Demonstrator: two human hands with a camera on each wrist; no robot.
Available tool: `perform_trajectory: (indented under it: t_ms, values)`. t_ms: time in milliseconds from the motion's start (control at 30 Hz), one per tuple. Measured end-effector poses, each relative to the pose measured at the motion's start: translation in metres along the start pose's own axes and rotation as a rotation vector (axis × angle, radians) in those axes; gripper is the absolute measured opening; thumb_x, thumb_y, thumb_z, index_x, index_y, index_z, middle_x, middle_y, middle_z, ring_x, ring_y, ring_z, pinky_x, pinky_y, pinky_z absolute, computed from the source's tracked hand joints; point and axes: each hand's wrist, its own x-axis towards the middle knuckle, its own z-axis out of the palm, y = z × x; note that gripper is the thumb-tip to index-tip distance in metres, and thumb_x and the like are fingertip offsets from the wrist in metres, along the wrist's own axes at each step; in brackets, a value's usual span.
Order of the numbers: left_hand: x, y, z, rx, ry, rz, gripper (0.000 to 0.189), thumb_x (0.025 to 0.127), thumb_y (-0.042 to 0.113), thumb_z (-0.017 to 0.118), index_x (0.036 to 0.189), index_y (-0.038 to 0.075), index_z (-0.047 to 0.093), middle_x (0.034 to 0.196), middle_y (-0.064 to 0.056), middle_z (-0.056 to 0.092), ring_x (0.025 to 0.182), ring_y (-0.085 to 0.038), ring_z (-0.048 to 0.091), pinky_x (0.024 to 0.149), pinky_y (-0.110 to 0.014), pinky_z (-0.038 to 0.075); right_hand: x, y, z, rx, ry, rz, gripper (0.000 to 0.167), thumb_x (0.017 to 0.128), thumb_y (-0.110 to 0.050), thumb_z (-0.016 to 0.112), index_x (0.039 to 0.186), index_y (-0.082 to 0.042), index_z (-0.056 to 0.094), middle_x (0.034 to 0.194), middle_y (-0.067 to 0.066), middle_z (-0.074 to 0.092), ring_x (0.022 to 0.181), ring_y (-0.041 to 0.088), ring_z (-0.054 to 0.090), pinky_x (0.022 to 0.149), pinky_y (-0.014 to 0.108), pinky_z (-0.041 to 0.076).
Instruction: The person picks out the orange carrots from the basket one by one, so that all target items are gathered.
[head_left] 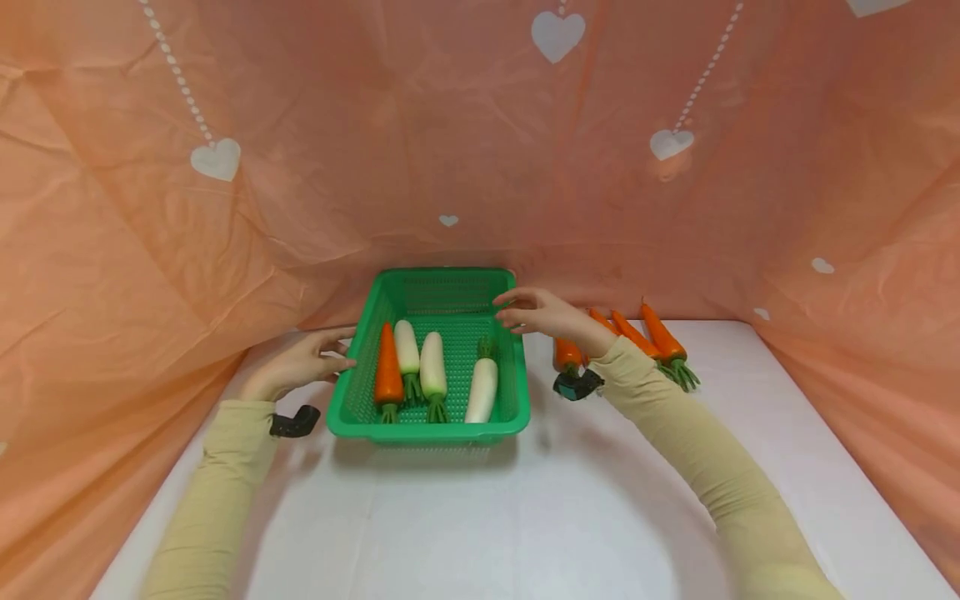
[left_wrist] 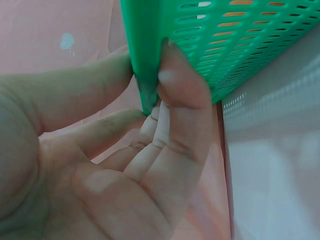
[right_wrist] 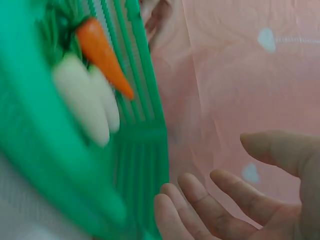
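Observation:
A green plastic basket [head_left: 450, 431] stands in the middle of the head view. Inside lie a carrot [head_left: 387, 371] and three white radishes [head_left: 432, 367] with green stems. My left hand [head_left: 300, 362] pinches the basket's left rim. In the left wrist view, the thumb and a finger of that hand [left_wrist: 125, 165] lie on opposite sides of the rim [left_wrist: 145, 60]. Over the basket's right rim hovers my right hand [head_left: 542, 312], its fingers loosely bent. The right wrist view shows this hand [right_wrist: 240, 200] holding nothing, spread beside the basket wall [right_wrist: 142, 165].
Several carrots [head_left: 662, 335] lie on the white table [head_left: 450, 525] right of the basket, one [head_left: 567, 354] partly behind the right wrist. An orange cloth with hearts [head_left: 450, 150] hangs behind the basket and along both sides.

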Motion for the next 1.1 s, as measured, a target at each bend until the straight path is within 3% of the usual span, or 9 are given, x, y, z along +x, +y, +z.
perform_trajectory:
  t_ms: [233, 467, 800, 1100]
  values:
    - [0.002, 0.0, 0.001, 0.014, 0.005, 0.004, 0.063, 0.096, 0.008, 0.057, 0.149, -0.003, 0.025, 0.123, -0.027, 0.048, 0.096, -0.028, 0.057, 0.076, -0.036, 0.054, 0.026, 0.0, 0.044, 0.014, -0.076, 0.081, 0.043, 0.099, -0.021, 0.055, 0.138, -0.005, 0.048, 0.135, 0.013, 0.05, 0.111, 0.025, 0.056, 0.093, 0.037, 0.047]
    - [0.001, 0.001, 0.0, -0.001, 0.009, -0.017, 0.064, 0.096, 0.007, 0.057, 0.15, -0.002, 0.025, 0.125, -0.029, 0.047, 0.098, -0.032, 0.057, 0.078, -0.039, 0.054, 0.048, -0.001, 0.073, 0.022, -0.168, 0.118, 0.047, 0.098, -0.025, 0.057, 0.139, -0.005, 0.047, 0.136, 0.012, 0.05, 0.118, 0.03, 0.053, 0.099, 0.044, 0.042]
    - [0.0, 0.0, -0.001, 0.002, 0.009, -0.024, 0.064, 0.096, 0.008, 0.057, 0.15, -0.002, 0.024, 0.123, -0.027, 0.046, 0.098, -0.031, 0.056, 0.078, -0.038, 0.054, 0.061, 0.0, 0.093, 0.104, -0.278, 0.15, 0.052, 0.099, -0.019, 0.053, 0.143, 0.004, 0.037, 0.135, 0.026, 0.047, 0.118, 0.036, 0.052, 0.099, 0.044, 0.042]
    - [0.0, -0.001, -0.001, -0.014, 0.011, -0.035, 0.064, 0.096, 0.007, 0.058, 0.15, -0.002, 0.024, 0.12, -0.026, 0.046, 0.096, -0.031, 0.055, 0.077, -0.037, 0.054, 0.065, 0.0, 0.102, 0.159, -0.316, 0.173, 0.053, 0.101, -0.022, 0.049, 0.146, 0.002, 0.034, 0.138, 0.025, 0.045, 0.121, 0.038, 0.05, 0.101, 0.045, 0.04]
